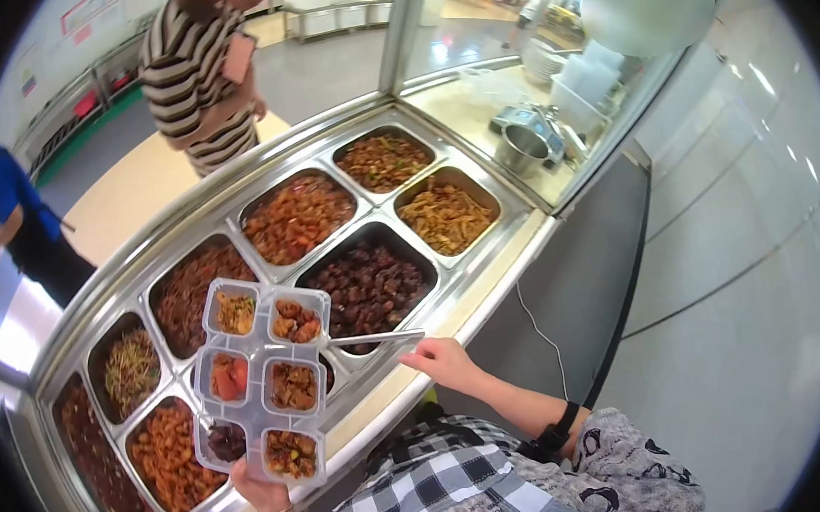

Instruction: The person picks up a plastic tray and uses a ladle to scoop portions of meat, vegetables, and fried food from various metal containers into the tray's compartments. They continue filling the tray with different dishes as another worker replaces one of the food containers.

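Note:
My left hand (260, 490) grips the lower edge of a clear plastic tray (260, 381) with several square cups, tilted over the steel counter. Most of its cups hold small portions of cooked food, including red chunks (229, 376) and dark pieces (225, 442). My right hand (444, 361) is just past the counter's front edge, its thumb apart from the fingers and some fingers hidden. Just above it lies the metal handle (378, 337) of a serving utensil, reaching over the pan of dark chunks (369, 283); its head is hidden. The right hand appears apart from the handle.
Several steel pans of cooked dishes fill the counter (514, 244), including shredded food (445, 215) and reddish cubes (301, 216). Behind glass stand a scale (524, 118) and a metal pot (521, 148). A person in a striped shirt (179, 77) and another in blue (6, 194) stand across.

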Tool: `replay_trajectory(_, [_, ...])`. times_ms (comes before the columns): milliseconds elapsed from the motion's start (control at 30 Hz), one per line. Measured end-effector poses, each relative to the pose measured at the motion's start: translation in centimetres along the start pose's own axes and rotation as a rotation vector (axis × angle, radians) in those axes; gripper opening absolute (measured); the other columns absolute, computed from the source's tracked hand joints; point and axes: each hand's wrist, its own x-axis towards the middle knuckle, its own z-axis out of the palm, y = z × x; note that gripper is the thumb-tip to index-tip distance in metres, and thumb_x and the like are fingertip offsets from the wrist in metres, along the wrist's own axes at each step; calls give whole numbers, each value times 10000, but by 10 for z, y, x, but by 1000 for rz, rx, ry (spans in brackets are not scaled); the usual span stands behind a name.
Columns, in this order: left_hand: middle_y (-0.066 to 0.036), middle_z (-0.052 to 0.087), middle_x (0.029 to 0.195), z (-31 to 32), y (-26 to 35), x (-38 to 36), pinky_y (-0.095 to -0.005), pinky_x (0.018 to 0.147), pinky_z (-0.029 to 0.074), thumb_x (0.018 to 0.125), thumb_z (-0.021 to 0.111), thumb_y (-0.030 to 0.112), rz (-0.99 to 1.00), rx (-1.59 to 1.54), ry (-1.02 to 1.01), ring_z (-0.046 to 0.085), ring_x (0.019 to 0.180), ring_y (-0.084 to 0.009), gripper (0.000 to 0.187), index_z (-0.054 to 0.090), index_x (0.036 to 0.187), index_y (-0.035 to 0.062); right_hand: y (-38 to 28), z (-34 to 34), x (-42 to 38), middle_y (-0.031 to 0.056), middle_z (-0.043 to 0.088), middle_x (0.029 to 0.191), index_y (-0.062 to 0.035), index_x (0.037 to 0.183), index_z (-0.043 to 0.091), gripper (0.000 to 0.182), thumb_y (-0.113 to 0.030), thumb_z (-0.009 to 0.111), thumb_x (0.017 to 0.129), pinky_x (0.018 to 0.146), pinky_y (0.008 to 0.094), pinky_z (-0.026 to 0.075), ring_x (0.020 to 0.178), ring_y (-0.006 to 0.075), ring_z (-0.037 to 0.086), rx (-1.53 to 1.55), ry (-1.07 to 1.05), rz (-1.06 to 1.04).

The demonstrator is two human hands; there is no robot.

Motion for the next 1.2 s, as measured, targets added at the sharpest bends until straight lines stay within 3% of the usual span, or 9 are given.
replay_trajectory(133, [-131, 567, 1049, 32, -20, -1, -385, 851, 415, 704, 515, 231, -152, 23, -71, 539, 947, -281, 446, 479, 1064, -29, 42, -42, -27, 54, 489, 502, -10, 624, 565, 377, -348, 596, 787, 468, 294, 370, 477, 119, 430, 60, 29, 184])
replay_trajectory(267, [-135, 568, 1037, 85, -53, -12, -388, 858, 411, 697, 501, 228, -219, 98, -113, 543, 937, -279, 450, 477, 1072, -19, 87, -79, -50, 79, 517, 509, -20, 641, 585, 360, -339, 557, 806, 481, 303, 396, 483, 157, 499, 36, 107, 130])
replay_trajectory(300, [-147, 585, 975, 91, -66, -12, -398, 853, 414, 707, 491, 236, -222, 126, -62, 551, 910, -290, 363, 526, 956, -24, 95, -92, -57, 79, 517, 509, -20, 641, 585, 360, -339, 557, 806, 481, 303, 396, 483, 157, 499, 49, 122, 127])
replay_trajectory(500, [-144, 595, 920, 151, -169, -24, -402, 850, 417, 715, 495, 194, -350, 167, -139, 558, 894, -295, 255, 540, 877, 3, 175, -174, -119, 96, 551, 566, -20, 678, 593, 315, -293, 523, 819, 504, 317, 420, 522, 176, 542, 46, 178, 272])
replay_trajectory(633, [-158, 602, 930, 197, -258, -32, -392, 843, 424, 711, 499, 173, -546, 169, -218, 564, 889, -291, 241, 566, 843, -18, 234, -237, -185, 70, 585, 685, -29, 895, 571, 214, -220, 508, 824, 539, 274, 450, 581, 139, 558, 239, 280, 380])
replay_trajectory(800, [-157, 600, 958, 300, -377, -46, -382, 852, 428, 718, 515, 135, -738, 210, -333, 569, 904, -285, 320, 533, 988, -35, 249, -331, -226, 54, 592, 852, -49, 1155, 460, 346, -205, 497, 848, 590, 248, 469, 678, 123, 568, 582, 328, 518])
replay_trajectory(1000, [-149, 604, 927, 395, -505, -57, -368, 834, 434, 729, 527, 126, -857, 278, -501, 574, 884, -269, 300, 528, 991, -20, 249, -417, -204, 102, 515, 1100, -75, 1305, 303, 538, -287, 512, 857, 718, 305, 472, 925, 190, 546, 903, 461, 325])
replay_trajectory(1067, [-135, 607, 904, 413, -543, -53, -359, 812, 437, 740, 522, 128, -952, 277, -471, 579, 856, -257, 275, 532, 974, -16, 255, -436, -186, 127, 458, 1194, -74, 1304, 275, 531, -328, 467, 880, 790, 381, 450, 1029, 249, 504, 1017, 357, 199])
replay_trajectory(1200, [-128, 608, 892, 453, -608, -44, -343, 802, 438, 747, 515, 127, -938, 286, -506, 578, 847, -245, 256, 530, 956, -19, 305, -485, -149, 102, 406, 1241, -91, 1328, 225, 616, -352, 515, 850, 826, 400, 439, 1078, 242, 460, 1207, 268, 113])
